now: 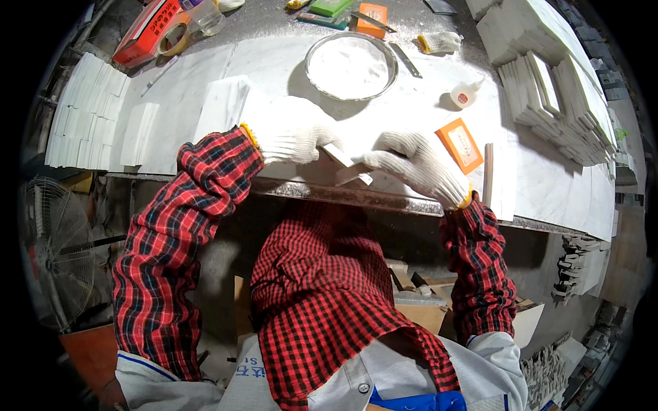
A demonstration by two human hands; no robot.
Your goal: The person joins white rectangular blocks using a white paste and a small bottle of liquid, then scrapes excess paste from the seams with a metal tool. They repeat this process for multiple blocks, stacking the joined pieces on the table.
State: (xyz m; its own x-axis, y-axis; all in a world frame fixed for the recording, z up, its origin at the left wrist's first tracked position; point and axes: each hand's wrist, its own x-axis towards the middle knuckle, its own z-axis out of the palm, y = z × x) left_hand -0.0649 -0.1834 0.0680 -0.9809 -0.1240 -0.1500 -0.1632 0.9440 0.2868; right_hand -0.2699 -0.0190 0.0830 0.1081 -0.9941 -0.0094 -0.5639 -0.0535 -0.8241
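Left hand [293,134] and right hand [418,164], both gloved, together grip a small white tile piece [340,157]. Round metal pan [351,66] sits at twelve o'clock from it; orange card [460,144] at three o'clock.

Red-black checked sleeves [185,226]; white gloves [295,133]; orange card [460,144].

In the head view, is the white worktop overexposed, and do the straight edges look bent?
Head view: the worktop is glary, so the white gloves on the left hand and right hand nearly blend in; the table edge bows; corners are black; under the table is dark.
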